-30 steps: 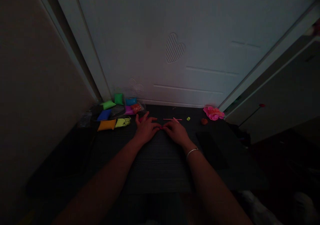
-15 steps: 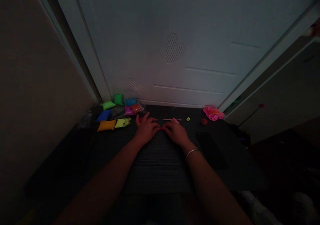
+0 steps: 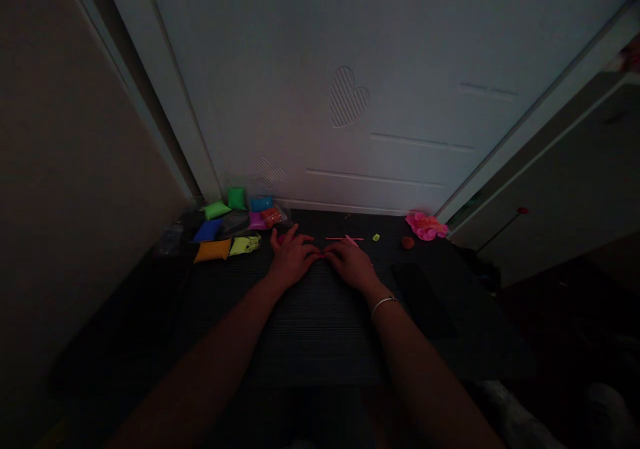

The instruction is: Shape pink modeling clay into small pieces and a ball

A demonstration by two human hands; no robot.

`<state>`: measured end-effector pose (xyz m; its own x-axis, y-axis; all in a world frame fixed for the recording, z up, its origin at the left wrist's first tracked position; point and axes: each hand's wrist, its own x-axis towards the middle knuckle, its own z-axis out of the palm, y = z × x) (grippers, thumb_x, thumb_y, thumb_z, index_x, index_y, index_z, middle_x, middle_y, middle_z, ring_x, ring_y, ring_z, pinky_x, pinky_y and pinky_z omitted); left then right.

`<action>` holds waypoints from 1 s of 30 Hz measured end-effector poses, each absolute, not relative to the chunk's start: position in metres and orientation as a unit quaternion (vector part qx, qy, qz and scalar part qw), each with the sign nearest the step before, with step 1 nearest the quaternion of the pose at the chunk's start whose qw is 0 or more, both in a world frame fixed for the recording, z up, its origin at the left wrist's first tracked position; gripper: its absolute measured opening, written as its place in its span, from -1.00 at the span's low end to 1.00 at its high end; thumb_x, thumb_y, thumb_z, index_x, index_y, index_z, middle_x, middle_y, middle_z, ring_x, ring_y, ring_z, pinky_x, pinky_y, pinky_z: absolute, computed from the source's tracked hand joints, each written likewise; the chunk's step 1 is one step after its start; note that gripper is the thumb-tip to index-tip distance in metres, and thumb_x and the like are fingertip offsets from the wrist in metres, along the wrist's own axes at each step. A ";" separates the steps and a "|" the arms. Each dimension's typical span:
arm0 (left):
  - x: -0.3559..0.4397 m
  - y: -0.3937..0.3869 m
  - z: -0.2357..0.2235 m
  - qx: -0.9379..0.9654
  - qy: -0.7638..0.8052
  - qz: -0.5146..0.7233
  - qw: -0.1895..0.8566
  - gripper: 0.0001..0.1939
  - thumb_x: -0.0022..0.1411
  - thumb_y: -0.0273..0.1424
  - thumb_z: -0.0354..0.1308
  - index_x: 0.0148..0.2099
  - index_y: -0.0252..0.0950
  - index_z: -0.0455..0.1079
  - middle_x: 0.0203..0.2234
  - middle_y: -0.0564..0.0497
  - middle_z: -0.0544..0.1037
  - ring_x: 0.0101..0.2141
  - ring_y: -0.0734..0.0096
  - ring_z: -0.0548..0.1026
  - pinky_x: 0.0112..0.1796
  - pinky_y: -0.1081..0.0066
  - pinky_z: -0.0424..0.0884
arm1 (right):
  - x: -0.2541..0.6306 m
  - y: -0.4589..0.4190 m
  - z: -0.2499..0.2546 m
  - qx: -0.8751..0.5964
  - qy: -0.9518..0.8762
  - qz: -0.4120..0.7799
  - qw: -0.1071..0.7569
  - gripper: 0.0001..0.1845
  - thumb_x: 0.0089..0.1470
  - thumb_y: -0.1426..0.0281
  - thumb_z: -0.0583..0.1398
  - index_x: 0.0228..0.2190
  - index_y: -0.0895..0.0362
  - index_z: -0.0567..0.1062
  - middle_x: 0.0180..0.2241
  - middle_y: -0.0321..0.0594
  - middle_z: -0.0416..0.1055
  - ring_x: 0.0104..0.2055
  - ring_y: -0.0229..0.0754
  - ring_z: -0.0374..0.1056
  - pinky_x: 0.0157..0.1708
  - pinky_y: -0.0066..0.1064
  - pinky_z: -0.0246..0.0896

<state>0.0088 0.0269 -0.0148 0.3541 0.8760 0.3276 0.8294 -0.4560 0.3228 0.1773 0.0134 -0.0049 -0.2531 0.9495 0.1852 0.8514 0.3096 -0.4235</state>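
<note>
A small pink piece of clay [image 3: 323, 256] lies between my fingertips at the middle of the dark table, mostly covered by them. My left hand [image 3: 294, 258] pinches its left end with thumb and forefinger, the other fingers spread. From the opposite side, my right hand [image 3: 351, 262] grips it with thumb and forefinger. Behind the left fingers shows part of a darker pink lump [image 3: 281, 239]. A thin pink stick tool [image 3: 336, 238] lies just beyond my right hand. Another pink tool [image 3: 351, 241] juts out behind that hand, its lower part hidden.
Several coloured clay packets, among them an orange packet [image 3: 213, 250], sit at the back left. Toward the right are a small yellow-green piece [image 3: 376, 237], a reddish-brown lump [image 3: 407, 243] and a pink petalled flower [image 3: 427, 226]. A dark flat mat [image 3: 423, 299] lies beside my right forearm.
Both hands stay almost in place, with only slight finger movement around the pink clay. The other things on the table have not moved.
</note>
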 end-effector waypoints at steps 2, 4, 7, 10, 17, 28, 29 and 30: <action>0.008 0.027 -0.015 0.822 0.516 0.236 0.052 -0.85 0.12 -0.26 0.06 -0.29 0.00 0.46 -0.11 0.11 0.46 0.12 0.09 0.07 0.02 -0.19 -0.35 | 0.178 0.014 -0.006 -0.574 -0.782 0.121 0.211 -0.77 0.09 0.32 0.04 -0.29 0.03 0.47 -0.20 -0.24 0.39 -0.10 -0.21 0.25 -0.08 -0.33 0.10; 0.008 0.028 -0.016 0.823 0.513 0.240 0.052 -0.84 0.12 -0.25 0.06 -0.29 0.00 0.45 -0.12 0.11 0.46 0.12 0.08 0.07 0.02 -0.20 -0.34 | 0.178 0.014 -0.006 -0.571 -0.783 0.122 0.215 -0.78 0.08 0.31 0.05 -0.28 0.03 0.47 -0.19 -0.24 0.39 -0.09 -0.20 0.25 -0.09 -0.32 0.11; 0.008 0.029 -0.017 0.822 0.513 0.242 0.053 -0.85 0.10 -0.24 0.07 -0.30 -0.02 0.46 -0.12 0.10 0.47 0.12 0.06 0.07 0.02 -0.20 -0.34 | 0.179 0.015 -0.007 -0.567 -0.786 0.122 0.217 -0.78 0.06 0.28 0.09 -0.28 0.04 0.47 -0.21 -0.23 0.39 -0.09 -0.19 0.26 -0.06 -0.29 0.09; 0.009 0.029 -0.017 0.822 0.512 0.244 0.050 -0.86 0.09 -0.25 0.09 -0.31 -0.03 0.47 -0.13 0.08 0.47 0.12 0.05 0.08 0.02 -0.19 -0.35 | 0.178 0.015 -0.008 -0.567 -0.786 0.116 0.218 -0.80 0.02 0.28 0.13 -0.30 0.03 0.47 -0.23 -0.24 0.39 -0.10 -0.18 0.27 -0.03 -0.27 0.07; 0.009 0.029 -0.016 0.820 0.511 0.251 0.058 -0.84 0.10 -0.28 0.09 -0.26 -0.03 0.47 -0.13 0.06 0.48 0.11 0.04 0.09 0.02 -0.19 -0.34 | 0.178 0.015 -0.009 -0.567 -0.787 0.112 0.215 -0.83 0.02 0.30 0.13 -0.33 0.02 0.49 -0.25 -0.24 0.40 -0.12 -0.17 0.29 -0.05 -0.25 0.11; -0.021 0.038 -0.004 0.815 0.519 0.255 0.040 -0.61 0.08 -0.28 0.05 -0.04 -0.31 0.38 -0.07 -0.16 0.39 -0.06 0.10 0.32 -0.07 0.15 0.22 | 0.190 0.019 -0.014 -0.573 -0.750 0.111 0.310 -0.77 0.07 0.39 0.07 -0.25 0.06 0.48 -0.25 -0.18 0.44 -0.13 -0.12 0.31 -0.12 -0.24 0.16; -0.024 0.038 -0.004 0.817 0.519 0.247 0.041 -0.58 0.04 -0.30 0.09 -0.03 -0.30 0.36 -0.05 -0.16 0.38 -0.05 0.07 0.31 -0.06 0.13 0.21 | 0.190 0.019 -0.013 -0.576 -0.744 0.108 0.321 -0.76 0.07 0.39 0.07 -0.25 0.06 0.48 -0.28 -0.17 0.44 -0.18 -0.13 0.33 -0.16 -0.26 0.18; -0.025 0.038 -0.004 0.819 0.517 0.243 0.049 -0.57 0.02 -0.34 0.10 -0.01 -0.29 0.35 -0.05 -0.16 0.37 -0.04 0.06 0.30 -0.06 0.12 0.20 | 0.190 0.019 -0.012 -0.576 -0.740 0.107 0.329 -0.76 0.07 0.39 0.06 -0.24 0.06 0.48 -0.30 -0.18 0.43 -0.22 -0.15 0.33 -0.19 -0.28 0.20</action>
<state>-0.0254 0.0379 -0.0043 0.3475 0.8711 0.3470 0.8237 -0.4605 0.3310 0.1904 0.0186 -0.0122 -0.1182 0.9239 0.3639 0.7825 0.3123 -0.5387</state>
